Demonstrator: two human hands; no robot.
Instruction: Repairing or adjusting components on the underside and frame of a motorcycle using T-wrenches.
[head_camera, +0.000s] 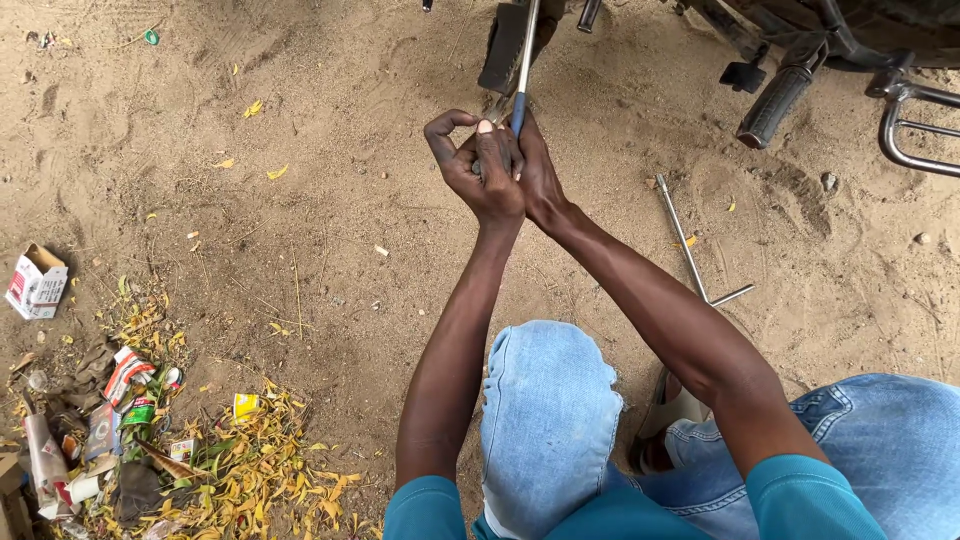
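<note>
Sandy ground (300, 230) fills the head view, with a heap of yellow leaves and crumpled wrappers (150, 440) at lower left and a small white carton (35, 282) beside it. Parts of a motorcycle show along the top edge: a ribbed black footrest (775, 103), a chrome bar (915, 125) and a dark flat piece (503, 48). An L-shaped metal rod (690, 250) lies on the sand, well apart from the hands and to their right.

Both arms stretch forward over a bent knee in blue jeans (545, 410). The left hand (480, 165) and the right hand (538, 170) are pressed together, fingers curled round the blue grip of a long tool (522, 70), probably a screwdriver or slim spanner, though its working tip is cut off by the top of the picture. The left thumb rests on top near the grip's end.

The tool's long axis runs nearly straight away from the person, leaning slightly right as it rises in the picture; the handle end points back at the person, the shaft toward the motorcycle.

To do this well, I judge, the two hands should keep the shaft in line with whatever it engages, push along the axis, and turn together without letting the handle wander sideways, since a tilted shaft would likely slip.
</note>
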